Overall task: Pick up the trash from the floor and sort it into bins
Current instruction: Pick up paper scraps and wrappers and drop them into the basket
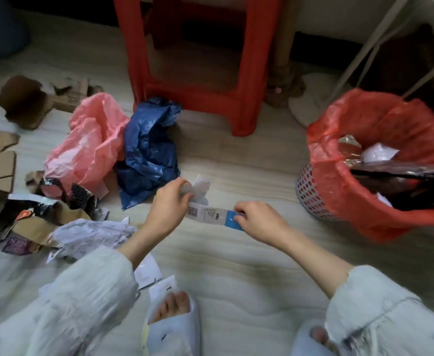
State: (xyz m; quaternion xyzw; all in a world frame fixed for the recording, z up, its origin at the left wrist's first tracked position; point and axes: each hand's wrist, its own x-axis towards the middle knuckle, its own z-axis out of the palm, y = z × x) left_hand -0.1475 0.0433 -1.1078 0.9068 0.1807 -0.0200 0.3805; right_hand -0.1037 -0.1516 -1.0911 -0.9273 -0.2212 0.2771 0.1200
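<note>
The left hand (171, 204) pinches one end of a paper label (208, 214) along with some crumpled white plastic (200, 188), while the right hand (257, 219) pinches the label's blue end. So the strip is stretched flat between both hands just above the floor (236, 265), probably to peel the paper off the plastic so each goes where it belongs. The label looks thin and glossy, printed with a code square.

Off to the right stands a bin (310, 191), a perforated basket lined with a red bag (339, 201), already holding foil and dark wrappers. To the left, still on the floor: a crinkly blue bag (149, 150), a pink bag (92, 142), torn cardboard (28, 104) and a snack packet (18, 227). Plenty left to sort.
</note>
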